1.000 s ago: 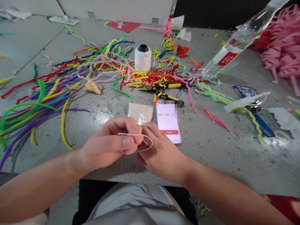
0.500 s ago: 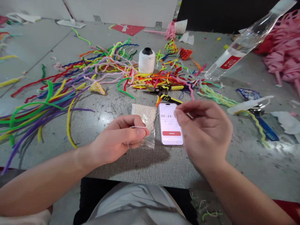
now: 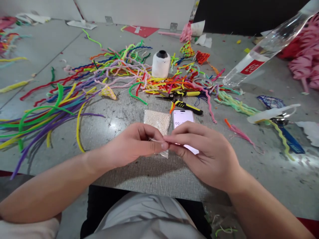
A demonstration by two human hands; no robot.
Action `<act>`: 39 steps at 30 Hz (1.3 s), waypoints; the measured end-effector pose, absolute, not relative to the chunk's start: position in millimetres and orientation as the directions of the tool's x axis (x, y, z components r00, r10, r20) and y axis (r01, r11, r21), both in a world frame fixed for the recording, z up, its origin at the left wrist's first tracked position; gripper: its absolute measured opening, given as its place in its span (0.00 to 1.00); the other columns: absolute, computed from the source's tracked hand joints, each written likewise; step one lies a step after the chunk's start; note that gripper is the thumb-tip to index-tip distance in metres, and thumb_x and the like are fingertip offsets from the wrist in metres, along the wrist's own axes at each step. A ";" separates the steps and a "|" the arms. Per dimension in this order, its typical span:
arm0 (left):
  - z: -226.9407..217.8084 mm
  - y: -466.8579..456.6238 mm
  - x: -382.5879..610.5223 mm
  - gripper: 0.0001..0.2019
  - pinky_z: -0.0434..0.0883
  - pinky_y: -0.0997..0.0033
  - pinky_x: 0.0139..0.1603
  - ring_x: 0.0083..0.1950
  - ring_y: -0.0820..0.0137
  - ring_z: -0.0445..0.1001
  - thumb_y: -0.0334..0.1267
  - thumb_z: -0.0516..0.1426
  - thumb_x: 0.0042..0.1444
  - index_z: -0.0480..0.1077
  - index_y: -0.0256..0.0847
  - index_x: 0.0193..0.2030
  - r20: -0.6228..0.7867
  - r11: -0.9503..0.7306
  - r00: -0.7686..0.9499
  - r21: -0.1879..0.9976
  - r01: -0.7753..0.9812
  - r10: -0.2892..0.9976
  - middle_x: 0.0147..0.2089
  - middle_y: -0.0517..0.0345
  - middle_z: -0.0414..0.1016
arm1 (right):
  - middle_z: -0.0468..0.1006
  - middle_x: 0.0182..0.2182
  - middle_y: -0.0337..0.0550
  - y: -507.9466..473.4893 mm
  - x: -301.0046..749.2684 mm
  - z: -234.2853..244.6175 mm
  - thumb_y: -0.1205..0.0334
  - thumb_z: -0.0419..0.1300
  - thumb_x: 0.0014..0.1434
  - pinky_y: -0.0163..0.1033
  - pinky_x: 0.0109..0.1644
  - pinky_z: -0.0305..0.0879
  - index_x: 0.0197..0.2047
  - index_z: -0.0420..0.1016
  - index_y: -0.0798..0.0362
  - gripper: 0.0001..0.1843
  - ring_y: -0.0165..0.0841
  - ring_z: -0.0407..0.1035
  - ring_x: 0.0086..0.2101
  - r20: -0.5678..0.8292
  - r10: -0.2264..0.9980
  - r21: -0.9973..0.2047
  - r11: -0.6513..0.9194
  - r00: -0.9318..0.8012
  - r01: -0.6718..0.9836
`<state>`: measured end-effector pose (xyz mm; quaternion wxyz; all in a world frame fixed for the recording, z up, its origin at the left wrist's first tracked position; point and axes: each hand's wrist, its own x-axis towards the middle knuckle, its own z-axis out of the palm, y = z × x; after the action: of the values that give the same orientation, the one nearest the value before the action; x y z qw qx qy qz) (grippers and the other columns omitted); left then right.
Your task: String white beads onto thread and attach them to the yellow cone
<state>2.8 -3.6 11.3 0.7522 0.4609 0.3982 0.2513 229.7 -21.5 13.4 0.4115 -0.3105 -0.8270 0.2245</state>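
My left hand (image 3: 138, 144) is closed in a pinch around a thin white thread (image 3: 155, 140), with a bit of it looping over the thumb and forefinger. My right hand (image 3: 205, 151) meets it there, thumb and forefinger pressed together at the same spot on the thread. The fingertips of both hands touch and hide the thread's end. Just beyond the left hand lies a clear zip bag of small cream-coloured beads (image 3: 159, 120). Under the right hand is a phone (image 3: 183, 116) with a timer on its screen, partly covered by the fingers.
Behind the phone lie yellow-and-black pliers (image 3: 188, 107). A white thread cone (image 3: 160, 66) stands among heaps of coloured pipe cleaners (image 3: 119, 71). To the right are a tilted clear bottle (image 3: 251, 63), a white nozzle bottle (image 3: 271, 114) and a pink tassel (image 3: 240, 132).
My right hand has come down and left from above the phone, and its fingertips now meet those of my left hand. The view has shifted slightly; the left hand keeps its pinch.
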 end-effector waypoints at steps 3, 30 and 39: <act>13.8 -1.6 -0.4 0.11 0.52 0.76 0.26 0.26 0.78 0.58 0.40 0.75 0.51 0.81 0.36 0.31 -0.386 0.416 0.562 0.906 0.080 0.732 0.24 0.64 0.69 | 0.87 0.41 0.44 -22.8 228.7 12.5 0.74 0.62 0.71 0.37 0.41 0.81 0.48 0.87 0.48 0.14 0.32 0.82 0.38 0.539 0.695 -0.614 0.711 -0.476 0.343; 13.9 -0.7 6.7 0.15 0.49 0.80 0.22 0.23 0.81 0.49 0.45 0.74 0.54 0.77 0.37 0.32 -0.382 0.481 0.478 0.871 -0.101 0.791 0.22 0.70 0.54 | 0.83 0.34 0.42 -25.6 214.2 -1.6 0.73 0.61 0.71 0.38 0.38 0.75 0.42 0.77 0.51 0.08 0.32 0.77 0.35 0.594 0.754 -0.630 0.653 -0.282 0.421; 12.4 -4.3 9.4 0.15 0.51 0.83 0.20 0.22 0.79 0.49 0.45 0.61 0.69 0.68 0.41 0.33 -0.445 0.581 0.475 0.792 -0.186 0.759 0.21 0.68 0.55 | 0.83 0.36 0.44 -25.5 213.2 -4.4 0.75 0.60 0.70 0.40 0.39 0.75 0.45 0.76 0.50 0.09 0.34 0.79 0.38 0.667 0.690 -0.546 0.709 -0.281 0.446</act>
<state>9.4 -4.3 12.4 0.7864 0.3452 0.4148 0.3006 213.2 -25.5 -4.4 0.4797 -0.3594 -0.7903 0.1274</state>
